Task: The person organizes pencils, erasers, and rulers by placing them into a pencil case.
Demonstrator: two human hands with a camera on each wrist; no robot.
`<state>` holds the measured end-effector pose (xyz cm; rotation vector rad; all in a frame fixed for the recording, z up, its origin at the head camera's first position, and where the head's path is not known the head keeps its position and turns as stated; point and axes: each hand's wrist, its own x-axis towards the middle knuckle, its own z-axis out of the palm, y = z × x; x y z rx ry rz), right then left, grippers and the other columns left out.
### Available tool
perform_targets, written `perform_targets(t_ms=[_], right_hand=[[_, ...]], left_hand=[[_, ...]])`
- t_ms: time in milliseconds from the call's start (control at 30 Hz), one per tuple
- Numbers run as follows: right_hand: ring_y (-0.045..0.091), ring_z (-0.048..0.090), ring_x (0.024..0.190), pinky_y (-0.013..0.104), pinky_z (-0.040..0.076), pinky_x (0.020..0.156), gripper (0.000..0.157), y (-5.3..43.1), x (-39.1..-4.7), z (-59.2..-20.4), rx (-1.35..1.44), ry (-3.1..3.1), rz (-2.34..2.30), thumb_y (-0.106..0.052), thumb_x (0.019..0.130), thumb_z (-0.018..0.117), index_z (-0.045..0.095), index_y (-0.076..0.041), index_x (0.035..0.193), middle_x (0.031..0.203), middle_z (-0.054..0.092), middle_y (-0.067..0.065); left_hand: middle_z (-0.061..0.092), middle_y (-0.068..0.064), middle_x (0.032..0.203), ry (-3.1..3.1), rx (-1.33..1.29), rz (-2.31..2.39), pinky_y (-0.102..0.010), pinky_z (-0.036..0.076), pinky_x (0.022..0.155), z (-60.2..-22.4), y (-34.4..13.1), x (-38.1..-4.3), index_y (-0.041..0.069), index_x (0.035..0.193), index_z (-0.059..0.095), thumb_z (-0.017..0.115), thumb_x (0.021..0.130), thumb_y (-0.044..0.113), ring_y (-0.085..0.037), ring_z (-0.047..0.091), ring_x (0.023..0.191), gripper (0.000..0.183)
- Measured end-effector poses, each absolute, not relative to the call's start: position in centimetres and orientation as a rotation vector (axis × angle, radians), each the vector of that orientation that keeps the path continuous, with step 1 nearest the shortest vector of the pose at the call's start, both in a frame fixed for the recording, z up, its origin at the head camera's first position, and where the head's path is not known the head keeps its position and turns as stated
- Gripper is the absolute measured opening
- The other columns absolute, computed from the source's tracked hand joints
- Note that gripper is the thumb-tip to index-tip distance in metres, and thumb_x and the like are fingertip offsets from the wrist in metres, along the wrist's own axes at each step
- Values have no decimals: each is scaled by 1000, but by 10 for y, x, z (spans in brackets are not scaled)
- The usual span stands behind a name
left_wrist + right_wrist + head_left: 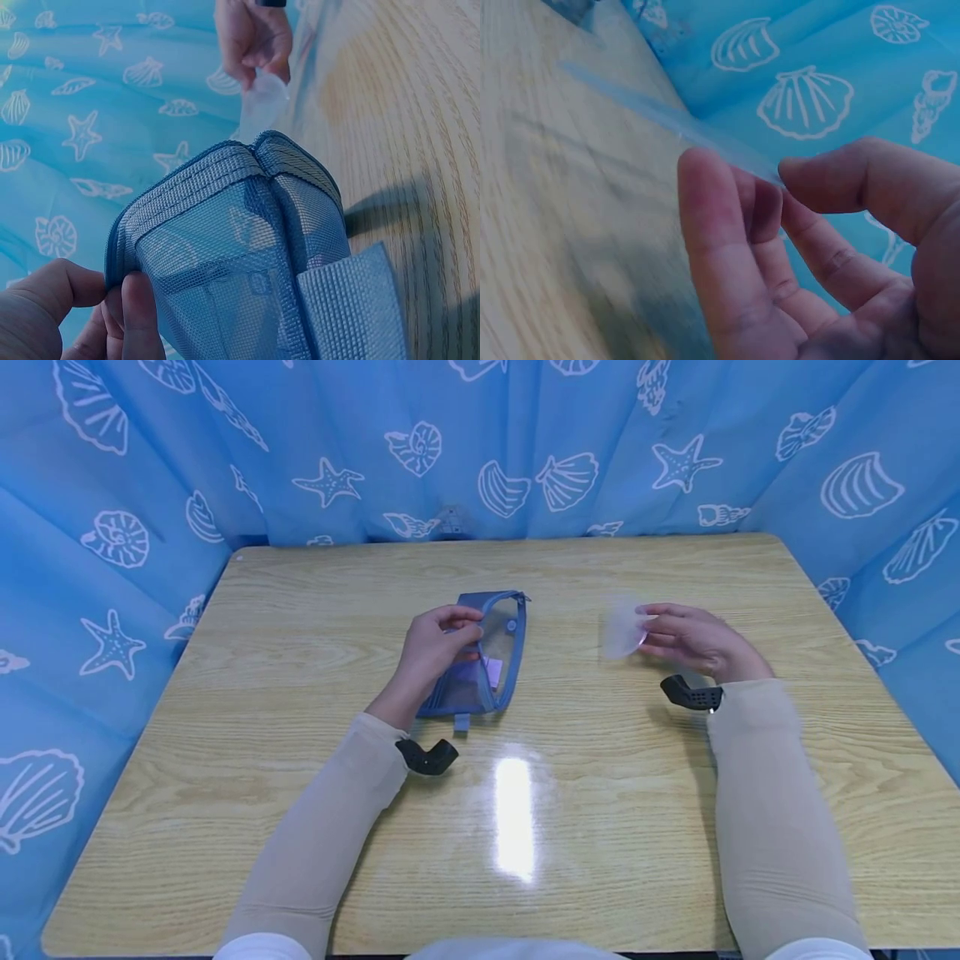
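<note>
A blue mesh zipper pouch [459,695] stands unzipped on the table, its opening facing right. My left hand [438,647] pinches one side of the opening between thumb and fingers, as the left wrist view also shows at the pouch's zipper edge [124,232]. Through the opening, a small pinkish-purple item [493,672] shows inside. To the right, my right hand [690,642] holds a thin, translucent, whitish sheet [624,628] above the table, apart from the pouch. In the right wrist view this sheet [656,111] appears nearly edge-on, pinched by thumb and fingers.
The wood-grain table [247,760] reaches back to a blue curtain [465,435] with white shells and starfish, which also hangs along both sides. A fabric tab [461,723] sticks out from the pouch's near end. Each wrist carries a black mount.
</note>
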<state>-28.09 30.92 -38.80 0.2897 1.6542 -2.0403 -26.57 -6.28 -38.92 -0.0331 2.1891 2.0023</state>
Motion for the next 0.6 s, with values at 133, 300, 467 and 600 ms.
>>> perform_targets(t_ms=[133, 300, 467, 600], right_hand=[[15, 70, 96, 26, 59, 85, 34, 301, -282, -390, 262, 1661, -2019, -5, 99, 55, 49, -10, 132, 108, 66, 4], [15, 70, 93, 25, 60, 83, 40, 291, -284, -393, 234, 1700, -1978, -5, 99, 55, 42, -6, 138, 107, 66, 4], [16, 71, 88, 26, 60, 80, 27, 281, -286, -397, 208, 1679, -1997, -2, 100, 53, 52, -6, 126, 101, 66, 7], [16, 71, 84, 25, 61, 79, 27, 273, -285, -398, 229, 1653, -2012, -1, 99, 54, 52, -6, 126, 99, 65, 8]], left_hand=[[61, -5, 98, 2185, -36, 2004, -28, 62, 71, -389, -63, -266, 7, 113, 69, 67, 91, 10, -18, 62, 84, 23], [61, -5, 98, 2188, -38, 1996, -28, 62, 72, -388, -63, -266, 5, 116, 69, 67, 91, 10, -18, 63, 85, 25], [61, -5, 98, 2185, -43, 1998, -28, 62, 71, -388, -63, -266, 3, 118, 68, 66, 91, 10, -18, 62, 84, 28], [61, -5, 98, 2185, -42, 1999, -28, 62, 71, -387, -63, -266, 3, 118, 67, 67, 91, 10, -18, 63, 84, 28]])
